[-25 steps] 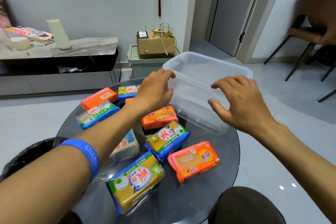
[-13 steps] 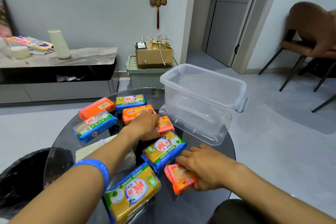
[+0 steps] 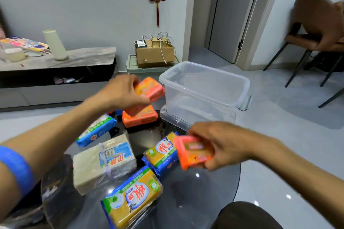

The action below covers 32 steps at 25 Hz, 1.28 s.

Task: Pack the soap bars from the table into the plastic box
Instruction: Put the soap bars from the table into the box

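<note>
1. A person sits at a round dark glass table [image 3: 201, 191], seen from a camera on their head looking down at both bare hands.
2. The left hand [image 3: 121, 93], at about 11 o'clock from the table's middle, is closed around an orange-pink soap bar [image 3: 150, 87] and holds it in the air just beside the near-left rim of the plastic box. A blue wristband [image 3: 16, 169] circles that forearm.
3. The right hand [image 3: 225, 145], at about 3 o'clock, grips a second orange soap bar [image 3: 191, 152] by its right end, lifted above the table; the bar is motion-blurred.
4. The clear plastic box [image 3: 240, 87] stands open at about 1 o'clock on the far side of the table, resting on its clear lid [image 3: 175, 120]. No soap shows inside it.
5. More wrapped soap bars lie on the table: an orange bar [image 3: 139, 117] under the left hand at 12 o'clock, a blue-and-green bar [image 3: 96, 130] at 10 o'clock, a pale white block in clear wrap [image 3: 100, 163] at 9 o'clock, a yellow bar with blue edges [image 3: 160, 154] near the middle, touching the bar in the right hand in this view, and a larger yellow bar [image 3: 130, 199] at 6 o'clock.
6. Beyond the table, a cardboard box [image 3: 154, 54] sits on a green crate [image 3: 132, 63] against the wall.
</note>
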Motion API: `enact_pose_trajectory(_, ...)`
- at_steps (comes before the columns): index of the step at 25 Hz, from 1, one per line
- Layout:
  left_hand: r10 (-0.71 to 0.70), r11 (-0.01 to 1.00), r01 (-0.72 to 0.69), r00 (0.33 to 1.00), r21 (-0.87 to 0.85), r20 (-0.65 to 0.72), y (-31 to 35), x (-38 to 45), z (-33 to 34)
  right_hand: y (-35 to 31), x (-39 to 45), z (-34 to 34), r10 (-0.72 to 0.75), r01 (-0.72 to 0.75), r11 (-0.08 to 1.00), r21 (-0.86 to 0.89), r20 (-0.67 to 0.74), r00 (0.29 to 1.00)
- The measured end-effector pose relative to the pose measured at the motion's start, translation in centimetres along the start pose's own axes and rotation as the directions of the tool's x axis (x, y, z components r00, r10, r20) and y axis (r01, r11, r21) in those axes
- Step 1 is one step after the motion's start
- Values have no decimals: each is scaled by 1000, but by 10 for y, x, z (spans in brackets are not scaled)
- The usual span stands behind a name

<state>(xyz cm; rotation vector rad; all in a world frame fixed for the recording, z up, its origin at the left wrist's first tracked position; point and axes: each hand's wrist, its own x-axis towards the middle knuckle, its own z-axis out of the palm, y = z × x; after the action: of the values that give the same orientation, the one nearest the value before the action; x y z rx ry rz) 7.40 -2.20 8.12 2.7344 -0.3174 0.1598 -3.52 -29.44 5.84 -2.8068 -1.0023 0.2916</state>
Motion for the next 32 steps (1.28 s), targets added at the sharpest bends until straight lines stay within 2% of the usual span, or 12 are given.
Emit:
enact_pose_trajectory(3,-36,980,14,994,-200,-107,30,24,-44,27,-4,-79,31,-40,998,-39,-193,981)
enact_pose_trajectory(5,-65,954,30,992,-297,-109,60,52,-50,54,6,-124,113,-135,988,-81,-225,968)
enact_pose_trajectory(6,-76,955,46,993,-292,-92,76,68,-45,68,13,-137,153,-179,977,-115,-203,967)
enact_pose_trajectory(8,-95,965,88,995,-247,-19,108,100,-22,95,32,-143,212,-238,925,-297,-118,970)
enact_pose_trajectory(10,-110,970,123,991,-212,74,135,127,11,116,46,-130,253,-235,854,-465,-25,967)
enact_pose_trajectory(12,-121,973,154,974,-170,192,149,141,48,128,51,-114,256,-204,834,-512,32,966)
enact_pose_trajectory(15,-138,986,163,900,-26,415,157,151,93,144,56,-99,237,-149,822,-549,92,967)
enact_pose_trajectory(19,-151,983,54,787,177,599,158,154,112,143,67,-88,274,-113,819,-562,210,939)
enact_pose_trajectory(23,-216,935,-93,616,342,757,156,149,122,137,79,-64,346,-103,834,-542,369,863)
enact_pose_trajectory(27,-223,918,-142,586,370,779,153,155,130,143,90,-47,414,-143,824,-548,411,812)
enact_pose_trajectory(30,-193,902,-194,619,386,761,153,156,131,143,93,-38,399,-214,903,-372,543,738)
enact_pose_trajectory(32,-171,884,-258,599,391,782,151,154,132,141,92,-39,356,-178,920,-349,555,752)
